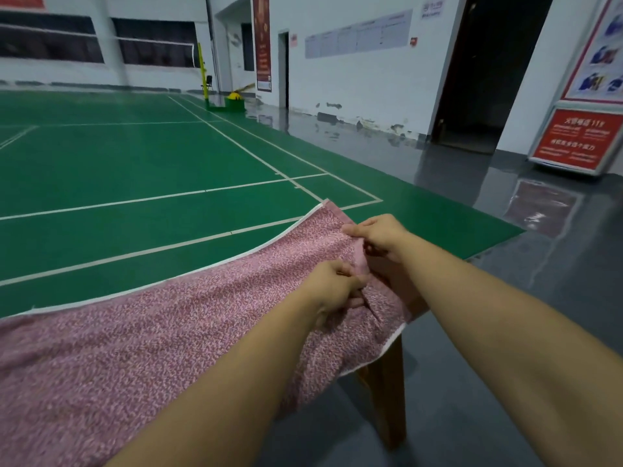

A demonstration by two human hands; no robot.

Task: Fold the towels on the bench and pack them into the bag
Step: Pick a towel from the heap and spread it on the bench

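Observation:
A pink speckled towel (175,332) with a white hem lies spread along the wooden bench (387,392) and covers nearly all of its top. My left hand (337,291) pinches the cloth near the towel's right end. Just beyond it, my right hand (377,234) grips the far right corner area, and the fabric bunches between the two hands. The towel's right edge hangs over the bench end. No bag is in view.
Only one bench leg shows, under the towel's right end. A green badminton court (135,170) with white lines stretches ahead, grey floor (505,332) to the right. A red signboard (573,139) stands at the far right by a dark doorway.

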